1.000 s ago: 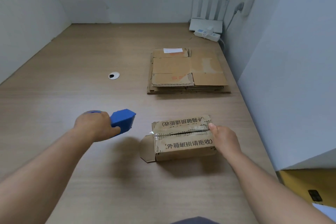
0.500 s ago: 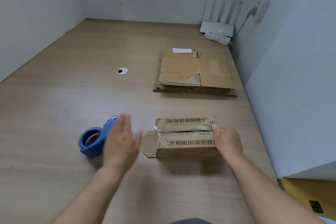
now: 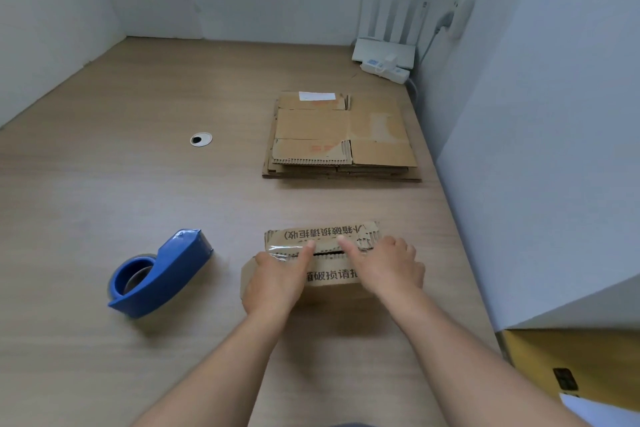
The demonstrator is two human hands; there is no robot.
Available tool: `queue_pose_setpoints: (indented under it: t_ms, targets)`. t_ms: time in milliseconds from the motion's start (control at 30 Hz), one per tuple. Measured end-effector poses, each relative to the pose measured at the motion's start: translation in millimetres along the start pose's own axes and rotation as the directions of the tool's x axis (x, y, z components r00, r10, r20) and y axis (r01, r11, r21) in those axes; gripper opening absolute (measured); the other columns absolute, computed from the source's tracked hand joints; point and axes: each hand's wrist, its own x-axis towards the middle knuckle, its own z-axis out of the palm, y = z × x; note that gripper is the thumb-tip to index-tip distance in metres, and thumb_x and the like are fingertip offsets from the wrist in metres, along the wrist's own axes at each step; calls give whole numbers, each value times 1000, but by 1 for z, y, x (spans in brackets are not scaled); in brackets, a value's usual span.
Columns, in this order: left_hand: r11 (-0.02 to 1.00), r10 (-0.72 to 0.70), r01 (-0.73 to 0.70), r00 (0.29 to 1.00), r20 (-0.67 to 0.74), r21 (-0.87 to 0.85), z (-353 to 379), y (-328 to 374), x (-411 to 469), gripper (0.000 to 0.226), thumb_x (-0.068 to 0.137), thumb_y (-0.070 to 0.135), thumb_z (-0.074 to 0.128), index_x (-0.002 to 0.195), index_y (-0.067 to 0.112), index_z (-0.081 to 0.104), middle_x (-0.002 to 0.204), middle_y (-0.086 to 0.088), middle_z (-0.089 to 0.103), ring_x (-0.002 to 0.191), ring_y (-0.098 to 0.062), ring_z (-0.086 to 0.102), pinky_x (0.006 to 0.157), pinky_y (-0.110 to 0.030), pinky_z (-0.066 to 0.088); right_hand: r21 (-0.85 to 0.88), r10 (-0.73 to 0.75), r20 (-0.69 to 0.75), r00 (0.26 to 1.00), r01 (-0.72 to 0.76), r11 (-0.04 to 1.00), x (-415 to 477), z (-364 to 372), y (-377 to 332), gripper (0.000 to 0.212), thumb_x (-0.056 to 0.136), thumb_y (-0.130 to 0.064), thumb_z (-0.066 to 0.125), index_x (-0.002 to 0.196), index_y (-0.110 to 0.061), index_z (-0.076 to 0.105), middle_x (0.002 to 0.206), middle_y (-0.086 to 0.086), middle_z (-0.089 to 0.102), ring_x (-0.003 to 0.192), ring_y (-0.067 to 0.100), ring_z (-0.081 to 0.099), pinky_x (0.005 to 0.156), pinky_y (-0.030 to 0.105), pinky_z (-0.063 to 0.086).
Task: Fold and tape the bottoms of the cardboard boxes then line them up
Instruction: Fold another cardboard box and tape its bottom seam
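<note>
From the head view, a small brown cardboard box printed with black characters lies on the near right part of the light wooden table. The left hand and right hand clasp its two ends, thumbs pressed onto the flaps beside the partly taped seam. A blue plastic tape dispenser lies near the box on its left, and a stack of flattened brown cardboard boxes lies well beyond it.

1. R side: wall panel runs along the counter edge, near the box; tight for R hand.
2. L of box: tape dispenser stands apart; bare strip btwn, L hand at its edge.
3. Behind box: flat cardboard stack; passable gap btwn.
4. Far L: bare wood w/ cable hole.
5. Back R corner: router & power strip block it.
</note>
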Motion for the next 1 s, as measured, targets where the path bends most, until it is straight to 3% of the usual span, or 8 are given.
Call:
queue_pose_setpoints:
  t_ms: [100,167,333,467,533,633,700,1000]
  targets:
    - [998,-43,47,995,-91,40,5,9,-6,85,73,77,52,118,6,46,116,-12,61,111,-31,57,87,-37,44,-6,117,76,990,-116,993,1,3,-18,113,64,-92,36,138,-6,34,141,11,39,131,28,33,99,53,37]
    - [998,-43,51,988,-150,46,9,9,-5,76,79,72,50,117,6,47,116,-15,61,110,-33,58,86,-38,45,-1,122,29,992,-122,993,5,9,-20,109,64,-89,41,135,-6,35,139,11,41,130,28,36,97,50,38]
    - [999,-18,22,983,-181,24,13,3,2,53,96,54,34,118,9,50,119,-15,59,109,-34,56,85,-38,43,193,29,-125,992,-5,981,16,21,-8,60,91,-56,47,116,-2,50,122,14,57,114,32,50,89,39,42]
    - [999,-8,1,985,-172,-39,13,-2,5,48,100,46,28,117,10,55,122,-13,57,110,-34,54,86,-36,41,354,-35,-172,984,95,930,19,22,5,34,99,-35,44,86,-6,55,97,14,63,94,33,55,70,35,35]
    - [994,-26,10,988,-152,-105,14,-4,7,50,101,43,23,118,10,57,120,-13,59,109,-34,54,89,-37,40,462,11,-165,986,68,884,16,22,10,37,100,-33,43,69,-12,45,81,9,57,80,29,52,63,32,28]
    - [974,-10,-7,997,-71,-228,14,-10,12,60,99,49,16,127,14,55,122,-12,60,111,-33,55,100,-45,41,584,63,-131,989,25,812,11,28,17,35,99,-38,43,74,-16,54,79,2,58,77,23,52,63,32,31]
    - [974,44,-51,998,-36,-221,13,-13,13,62,97,53,16,135,16,49,128,-10,58,116,-33,53,102,-48,40,578,27,-122,992,49,814,10,32,20,37,98,-41,42,71,-19,54,78,1,60,77,23,54,62,32,34]
    - [969,83,-83,996,-10,-234,5,-13,4,50,102,39,20,112,12,60,113,-14,63,103,-32,56,96,-41,44,438,-75,-170,983,144,888,19,24,24,47,100,-27,43,54,-25,32,64,-3,42,75,23,42,64,30,22]
